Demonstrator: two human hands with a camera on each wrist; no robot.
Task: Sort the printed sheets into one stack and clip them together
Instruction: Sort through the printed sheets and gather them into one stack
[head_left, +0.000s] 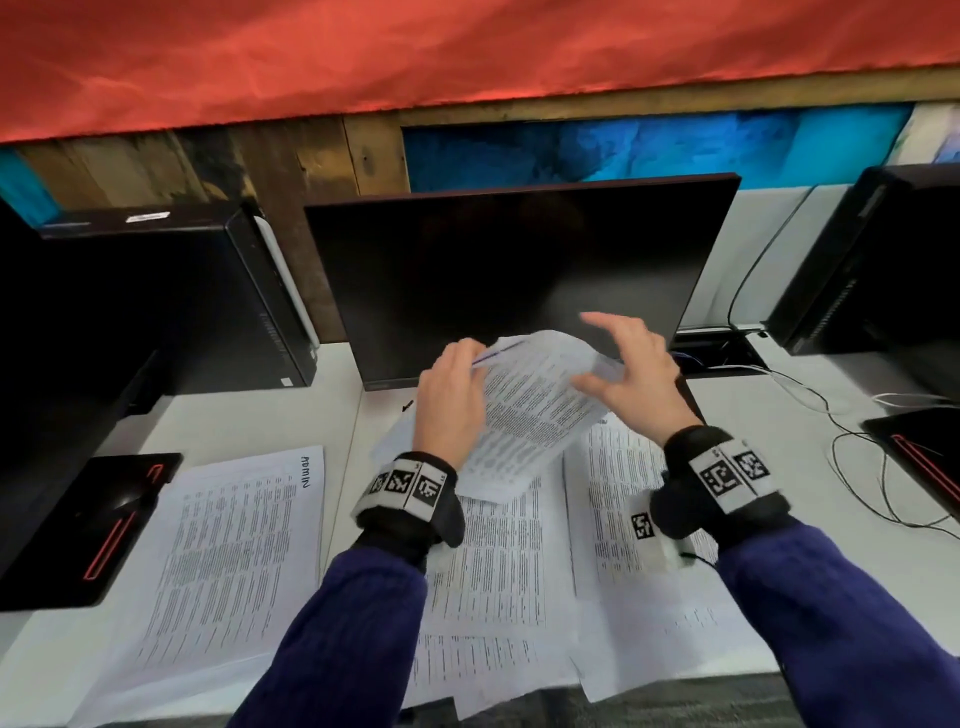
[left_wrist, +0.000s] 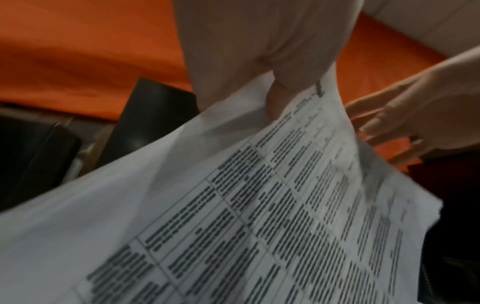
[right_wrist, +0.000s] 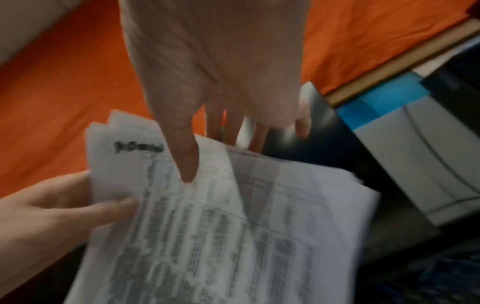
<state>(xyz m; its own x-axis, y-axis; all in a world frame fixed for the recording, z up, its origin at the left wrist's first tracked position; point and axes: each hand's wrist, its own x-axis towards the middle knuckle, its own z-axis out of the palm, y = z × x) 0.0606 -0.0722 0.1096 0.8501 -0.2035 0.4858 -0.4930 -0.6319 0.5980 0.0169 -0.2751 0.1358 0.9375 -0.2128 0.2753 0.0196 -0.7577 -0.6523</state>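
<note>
I hold a bundle of printed sheets (head_left: 530, 415) tilted up above the desk, in front of the monitor. My left hand (head_left: 470, 364) pinches its upper left corner, thumb on the printed face (left_wrist: 275, 102). My right hand (head_left: 597, 353) is at the upper right edge with its fingers spread and straight. Its thumb (right_wrist: 187, 164) touches the top sheet while the other fingers stand behind the edge. The wrist views show the bundle (right_wrist: 207, 226) as several sheets with tables of text. More printed sheets lie flat on the desk: one marked by hand (head_left: 234, 561) at left, a loose overlapping pile (head_left: 493, 571) under my arms.
A dark monitor (head_left: 519, 275) stands just behind the held sheets. Black computer towers stand at left (head_left: 156, 301) and right (head_left: 872, 270). Monitor stand bases sit at far left (head_left: 104, 525) and far right (head_left: 924, 457). Cables (head_left: 857, 441) trail over the white desk (head_left: 260, 415) at right.
</note>
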